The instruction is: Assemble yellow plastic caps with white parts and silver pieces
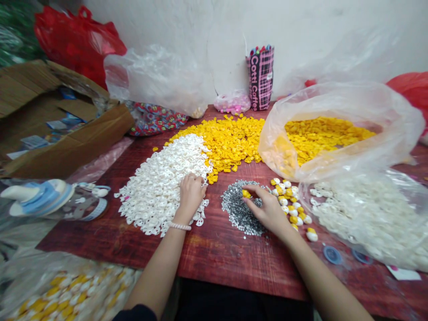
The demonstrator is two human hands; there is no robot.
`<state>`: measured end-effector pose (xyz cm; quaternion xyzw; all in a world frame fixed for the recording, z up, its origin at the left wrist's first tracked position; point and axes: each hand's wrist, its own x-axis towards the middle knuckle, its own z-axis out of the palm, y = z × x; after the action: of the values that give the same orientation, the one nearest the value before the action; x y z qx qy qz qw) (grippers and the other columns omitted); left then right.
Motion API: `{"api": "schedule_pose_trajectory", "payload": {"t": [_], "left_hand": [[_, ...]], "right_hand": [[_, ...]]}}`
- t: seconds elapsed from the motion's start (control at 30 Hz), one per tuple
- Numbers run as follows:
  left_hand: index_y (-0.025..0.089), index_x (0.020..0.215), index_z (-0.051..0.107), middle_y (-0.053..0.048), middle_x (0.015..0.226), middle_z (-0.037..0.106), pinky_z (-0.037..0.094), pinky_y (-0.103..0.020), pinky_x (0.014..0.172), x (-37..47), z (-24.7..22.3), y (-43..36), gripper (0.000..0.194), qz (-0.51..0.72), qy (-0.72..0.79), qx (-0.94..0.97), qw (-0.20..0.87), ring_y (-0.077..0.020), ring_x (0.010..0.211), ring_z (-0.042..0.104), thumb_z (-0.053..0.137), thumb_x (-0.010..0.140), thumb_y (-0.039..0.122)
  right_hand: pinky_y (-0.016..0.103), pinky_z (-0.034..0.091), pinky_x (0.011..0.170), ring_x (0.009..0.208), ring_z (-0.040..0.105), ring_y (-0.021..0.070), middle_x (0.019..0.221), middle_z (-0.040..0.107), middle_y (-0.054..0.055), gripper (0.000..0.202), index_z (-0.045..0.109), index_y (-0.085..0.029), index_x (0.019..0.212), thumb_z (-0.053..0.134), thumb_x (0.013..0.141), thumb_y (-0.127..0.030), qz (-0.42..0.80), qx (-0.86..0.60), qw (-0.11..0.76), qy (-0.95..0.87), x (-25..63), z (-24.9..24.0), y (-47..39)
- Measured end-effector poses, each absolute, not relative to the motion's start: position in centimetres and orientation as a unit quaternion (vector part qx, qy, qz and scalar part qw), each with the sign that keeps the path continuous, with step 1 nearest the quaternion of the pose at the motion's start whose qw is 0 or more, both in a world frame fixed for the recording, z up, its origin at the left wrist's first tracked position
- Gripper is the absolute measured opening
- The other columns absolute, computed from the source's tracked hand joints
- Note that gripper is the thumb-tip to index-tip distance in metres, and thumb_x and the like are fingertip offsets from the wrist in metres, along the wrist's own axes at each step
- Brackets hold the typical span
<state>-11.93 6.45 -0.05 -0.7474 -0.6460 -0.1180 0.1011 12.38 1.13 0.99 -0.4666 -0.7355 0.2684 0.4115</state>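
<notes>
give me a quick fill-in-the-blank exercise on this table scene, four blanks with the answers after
1. The piece in the right hand is coloured ____.
2. The left hand touches a pile coloured ____.
3. The bracelet is worn on the ____ arm.
4. The plaid bag reads "Cotti ____".

Missing words: yellow; white; left; Coffee

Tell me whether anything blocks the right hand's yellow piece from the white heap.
Nothing upright does. Between the yellow piece in the right hand and the white heap lie only part of the low silver pile and a strip of tabletop. The left hand, though, covers part of the heap's right side.
</notes>
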Motion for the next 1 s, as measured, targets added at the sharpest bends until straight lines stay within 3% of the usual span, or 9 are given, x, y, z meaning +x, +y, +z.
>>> {"api": "schedule_pose_trajectory", "payload": {"t": [0.13, 0.27, 0.33, 0.47, 0.57, 0.67, 0.73, 1.0], "left_hand": [[0.016, 0.085, 0.06, -0.008, 0.075, 0.062, 0.043, -0.036, 0.072, -11.1, 0.9, 5.9, 0.015, -0.216, -0.65, -0.728, -0.027, -0.0224, 0.074, 0.058, 0.051, 0.08, 0.026], [0.017, 0.098, 0.058, -0.002, 0.07, 0.063, 0.046, -0.028, 0.062, -7.8, 1.5, 4.8, 0.025, -0.376, -0.563, -0.659, -0.328, -0.0155, 0.065, 0.059, 0.058, 0.078, 0.033], [0.017, 0.099, 0.061, -0.001, 0.071, 0.064, 0.046, -0.025, 0.062, -5.7, 1.3, 4.2, 0.028, -0.377, -0.487, -0.635, -0.466, -0.0139, 0.066, 0.06, 0.061, 0.075, 0.031], [0.015, 0.094, 0.068, -0.002, 0.07, 0.065, 0.039, -0.02, 0.046, -3.0, 0.6, 3.8, 0.024, -0.377, -0.45, -0.567, -0.578, -0.008, 0.049, 0.05, 0.06, 0.077, 0.03], [0.014, 0.096, 0.069, -0.007, 0.087, 0.069, 0.048, -0.022, 0.059, -2.7, 0.7, 3.6, 0.027, -0.4, -0.411, -0.483, -0.662, -0.0107, 0.064, 0.059, 0.06, 0.078, 0.032], [0.017, 0.099, 0.069, -0.008, 0.094, 0.07, 0.049, -0.027, 0.077, -3.1, 1.0, 3.5, 0.027, -0.398, -0.379, -0.443, -0.708, -0.0136, 0.08, 0.063, 0.061, 0.079, 0.031], [0.018, 0.099, 0.07, -0.007, 0.092, 0.071, 0.048, -0.028, 0.081, -3.3, 1.0, 3.5, 0.026, -0.399, -0.383, -0.458, -0.696, -0.0141, 0.082, 0.063, 0.064, 0.076, 0.029], [0.015, 0.079, 0.072, -0.002, 0.065, 0.068, 0.045, -0.025, 0.061, -3.3, 0.0, 3.0, 0.017, -0.414, -0.41, -0.46, -0.67, -0.0117, 0.058, 0.057, 0.071, 0.068, 0.029]], "right_hand": [[0.036, 0.051, 0.084, 0.092, 0.062, 0.0182, 0.104, 0.065, 0.006, 0.026, 0.056, -0.022, 0.11, 0.054, 0.085, -0.023, 0.261, -0.462, 0.423, -0.735, 12.5, 1.1, 1.0], [0.033, 0.052, 0.081, 0.093, 0.061, 0.0168, 0.105, 0.063, 0.007, 0.028, 0.054, -0.022, 0.111, 0.057, 0.084, -0.024, 0.219, -0.414, 0.461, -0.753, 12.5, 1.2, 0.8], [0.034, 0.052, 0.082, 0.095, 0.06, 0.0175, 0.103, 0.062, 0.007, 0.028, 0.054, -0.022, 0.111, 0.058, 0.083, -0.024, 0.181, -0.395, 0.471, -0.767, 12.6, 1.0, 0.9], [0.036, 0.051, 0.083, 0.094, 0.061, 0.0189, 0.1, 0.064, 0.006, 0.027, 0.055, -0.024, 0.113, 0.055, 0.085, -0.025, 0.136, -0.4, 0.446, -0.789, 13.1, 0.4, 1.4], [0.036, 0.051, 0.082, 0.094, 0.062, 0.0194, 0.1, 0.065, 0.007, 0.027, 0.055, -0.024, 0.113, 0.054, 0.086, -0.025, 0.133, -0.42, 0.435, -0.785, 13.6, 0.1, 1.9], [0.035, 0.052, 0.079, 0.091, 0.062, 0.0188, 0.097, 0.066, 0.007, 0.029, 0.056, -0.022, 0.113, 0.057, 0.084, -0.027, 0.146, -0.424, 0.446, -0.775, 14.0, 0.0, 2.1], [0.035, 0.052, 0.077, 0.088, 0.063, 0.0188, 0.095, 0.067, 0.006, 0.03, 0.057, -0.023, 0.111, 0.06, 0.082, -0.03, 0.162, -0.426, 0.45, -0.768, 14.1, 0.1, 2.1], [0.035, 0.049, 0.079, 0.087, 0.061, 0.0185, 0.093, 0.066, 0.004, 0.029, 0.062, -0.024, 0.099, 0.068, 0.074, -0.036, 0.229, -0.42, 0.437, -0.762, 14.3, 0.6, 2.1]]}}
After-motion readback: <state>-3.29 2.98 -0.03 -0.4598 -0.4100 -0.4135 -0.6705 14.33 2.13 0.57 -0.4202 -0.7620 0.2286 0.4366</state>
